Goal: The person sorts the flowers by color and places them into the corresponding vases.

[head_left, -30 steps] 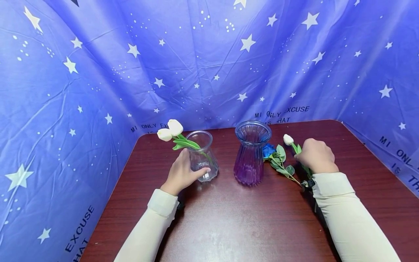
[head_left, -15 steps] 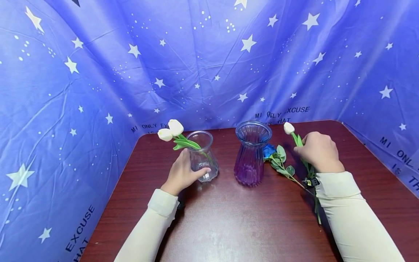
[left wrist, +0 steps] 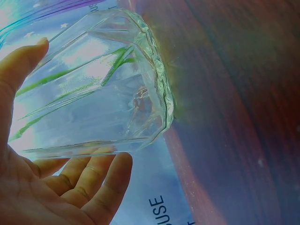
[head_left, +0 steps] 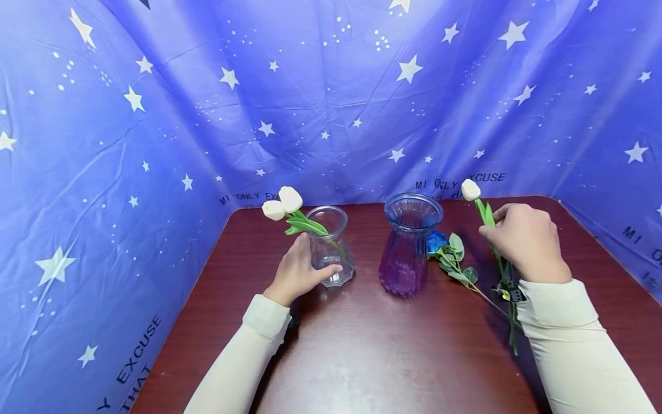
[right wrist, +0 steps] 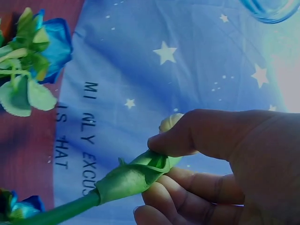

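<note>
My left hand (head_left: 297, 271) holds a clear glass vase (head_left: 338, 264) upright on the table, thumb on the near side and fingers along the other. Two white tulips (head_left: 291, 199) lean out over its rim to the left, their green stems showing through the glass (left wrist: 117, 117). On the right, my right hand (head_left: 530, 241) pinches a single white tulip (head_left: 471, 190) by its leafy upper stem between thumb and fingers. In the right wrist view, green leaves (right wrist: 129, 182) wrap the stem under the thumb, which mostly hides the bloom.
A ribbed vase (head_left: 405, 264), blue above and purple below, stands between the hands. Beside it a blue rose (head_left: 436, 242) with leaves lies on the table (head_left: 362, 356). Another blue bloom (right wrist: 30, 207) shows low in the right wrist view. A starry blue cloth (head_left: 331, 115) hangs behind.
My right hand has lifted the tulip from low over the table, raising its bloom and showing more stem below. My left hand stays at the clear vase. The head view has shifted slightly.
</note>
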`<state>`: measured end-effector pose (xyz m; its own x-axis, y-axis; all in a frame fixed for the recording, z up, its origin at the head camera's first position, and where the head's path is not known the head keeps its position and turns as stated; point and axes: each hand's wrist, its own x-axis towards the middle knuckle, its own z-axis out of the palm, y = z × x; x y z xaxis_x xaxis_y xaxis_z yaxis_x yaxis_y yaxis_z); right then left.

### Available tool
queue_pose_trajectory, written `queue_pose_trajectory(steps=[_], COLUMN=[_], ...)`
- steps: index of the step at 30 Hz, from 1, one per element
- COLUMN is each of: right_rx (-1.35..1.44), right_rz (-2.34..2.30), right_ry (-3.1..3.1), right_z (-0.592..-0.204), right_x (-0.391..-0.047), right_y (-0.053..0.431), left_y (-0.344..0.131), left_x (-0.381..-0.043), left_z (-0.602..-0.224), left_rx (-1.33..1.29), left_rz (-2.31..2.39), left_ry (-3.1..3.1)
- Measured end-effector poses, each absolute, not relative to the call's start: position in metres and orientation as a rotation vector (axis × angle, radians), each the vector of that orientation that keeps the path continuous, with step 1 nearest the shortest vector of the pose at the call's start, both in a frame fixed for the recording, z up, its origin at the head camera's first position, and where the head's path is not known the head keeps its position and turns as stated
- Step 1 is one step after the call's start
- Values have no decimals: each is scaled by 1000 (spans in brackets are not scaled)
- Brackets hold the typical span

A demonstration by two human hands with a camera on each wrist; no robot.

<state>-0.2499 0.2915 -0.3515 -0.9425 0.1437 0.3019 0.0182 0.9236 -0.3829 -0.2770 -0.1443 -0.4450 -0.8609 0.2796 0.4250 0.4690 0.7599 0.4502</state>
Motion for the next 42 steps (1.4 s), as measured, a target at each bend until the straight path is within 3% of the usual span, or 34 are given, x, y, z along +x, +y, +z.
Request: queue_pose_trajectory(steps=[42], right_rx=[47], right_rz=[652], right_ry=[-2373], right_z=[-290], right_x=[-216], right_y=[248], left_y=[-143], left_x=[-276], left_z=[-444], left_rx=[-563], left_rz=[-780], left_ry=[-2646])
